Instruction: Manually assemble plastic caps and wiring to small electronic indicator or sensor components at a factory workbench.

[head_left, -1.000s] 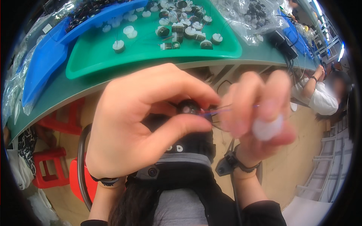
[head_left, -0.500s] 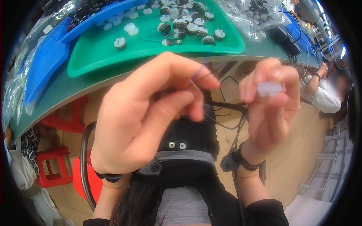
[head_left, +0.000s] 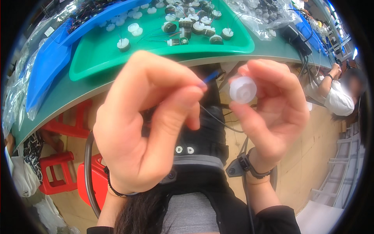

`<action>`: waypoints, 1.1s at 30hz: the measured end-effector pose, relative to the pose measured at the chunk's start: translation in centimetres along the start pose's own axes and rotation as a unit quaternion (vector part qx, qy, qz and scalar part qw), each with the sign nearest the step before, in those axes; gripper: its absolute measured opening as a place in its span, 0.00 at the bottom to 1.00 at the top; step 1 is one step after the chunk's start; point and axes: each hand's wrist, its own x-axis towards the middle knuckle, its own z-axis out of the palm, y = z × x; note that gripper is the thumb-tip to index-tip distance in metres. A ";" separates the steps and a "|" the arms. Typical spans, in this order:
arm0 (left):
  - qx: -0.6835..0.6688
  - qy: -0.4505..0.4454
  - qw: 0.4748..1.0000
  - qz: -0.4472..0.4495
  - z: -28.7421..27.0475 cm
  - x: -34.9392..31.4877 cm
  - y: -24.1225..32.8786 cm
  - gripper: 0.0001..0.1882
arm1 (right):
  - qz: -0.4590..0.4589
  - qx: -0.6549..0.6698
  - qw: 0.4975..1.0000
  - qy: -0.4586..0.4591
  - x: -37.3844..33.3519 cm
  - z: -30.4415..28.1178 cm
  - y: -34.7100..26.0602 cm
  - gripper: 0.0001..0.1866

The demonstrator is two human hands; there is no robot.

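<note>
Over my lap, my left hand [head_left: 146, 121] pinches thumb and forefinger together on a thin blue wire [head_left: 210, 76]. The wire pokes out of the fingertips toward the right, and whatever else lies inside the curled fingers is hidden. Just to the right, my right hand [head_left: 274, 105] grips a round white plastic cap [head_left: 242, 90] between thumb and fingers. The cap's face, with a raised ring at its middle, is turned toward me. A small gap separates the wire from the cap.
Beyond my hands a green tray [head_left: 105, 64] on the table holds several small motors with white caps and thin wires. A blue bin [head_left: 46, 72] stands left of it. Clear plastic bags [head_left: 261, 27] and black cables [head_left: 298, 43] lie right. A person [head_left: 337, 99] sits far right; red stools [head_left: 58, 171] stand left.
My right hand has come left and turned the cap from edge-on to face-on. My left thumb and forefinger have closed together on the wire, which now points toward the cap.
</note>
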 end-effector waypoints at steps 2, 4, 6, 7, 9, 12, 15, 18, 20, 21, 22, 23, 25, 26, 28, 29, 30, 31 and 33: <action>0.007 -0.008 1.000 0.005 0.1 0.0 -0.6 0.05 | 0.030 -0.001 0.999 0.033 -0.2 -0.1 0.0 0.19; 0.070 -0.015 0.990 0.122 -0.1 0.2 -1.4 0.03 | -0.009 -0.042 0.999 -0.033 -0.2 -0.6 0.5 0.20; 0.106 -0.009 0.990 0.094 -0.2 0.0 -0.7 0.04 | -0.009 -0.026 0.999 -0.032 0.0 -0.3 0.5 0.21; 0.135 -0.003 0.984 0.119 -0.3 0.1 -0.8 0.05 | -0.009 -0.012 0.999 -0.031 0.0 -0.3 0.4 0.22; 0.164 0.003 0.976 0.145 -0.3 0.1 -0.7 0.07 | 0.009 -0.012 0.999 -0.050 0.0 -0.5 -0.1 0.22; 0.190 0.022 0.971 0.143 -0.3 -0.1 -0.1 0.10 | 0.024 -0.006 0.994 -0.103 0.1 -1.0 -0.3 0.24; 0.236 -0.003 0.955 0.181 -1.0 0.0 -0.2 0.15 | 0.060 0.061 0.996 -0.019 -0.3 0.4 -0.1 0.28; 0.267 -0.050 0.942 0.197 -1.8 0.3 0.3 0.16 | 0.040 0.062 0.996 -0.044 -0.6 -0.5 0.3 0.24; 0.295 -0.077 0.928 0.214 -2.0 0.7 1.0 0.16 | 0.055 0.069 0.995 -0.038 -0.6 -0.4 0.2 0.20; 0.323 -0.102 0.912 0.233 -2.1 0.7 1.5 0.16 | 0.050 0.086 0.994 -0.043 -0.6 -0.4 0.0 0.21; 0.324 -0.102 0.911 0.233 -2.1 0.8 2.0 0.16 | 0.046 0.102 0.993 -0.047 -0.5 -0.3 -0.1 0.21; 0.332 -0.111 0.906 0.236 -2.1 0.8 2.4 0.15 | 0.046 0.104 0.992 -0.048 -0.5 -0.3 -0.3 0.21; 0.329 -0.125 0.905 0.237 -2.0 1.0 2.0 0.15 | 0.065 0.086 0.994 -0.020 -0.8 -0.4 -0.1 0.23; 0.335 -0.141 0.902 0.234 -1.9 1.0 1.8 0.15 | 0.073 0.078 0.994 -0.007 -1.0 -0.4 0.0 0.23; 0.354 -0.154 0.893 0.230 -2.2 0.9 2.8 0.15 | 0.083 0.077 0.993 0.014 -1.0 0.0 -0.6 0.24; 0.370 -0.152 0.887 0.230 -2.3 0.9 3.4 0.15 | 0.087 0.079 0.993 0.023 -1.0 0.2 -0.9 0.25; 0.388 -0.150 0.880 0.230 -2.5 0.7 4.2 0.15 | 0.091 0.082 0.992 0.031 -0.9 0.5 -1.2 0.26; 0.374 -0.154 0.885 0.231 -2.3 0.8 3.2 0.15 | 0.102 0.063 0.992 0.049 -1.1 0.3 -0.8 0.26; 0.365 -0.158 0.888 0.231 -2.1 0.9 2.4 0.14 | 0.054 0.126 0.990 0.025 -1.2 0.1 1.1 0.25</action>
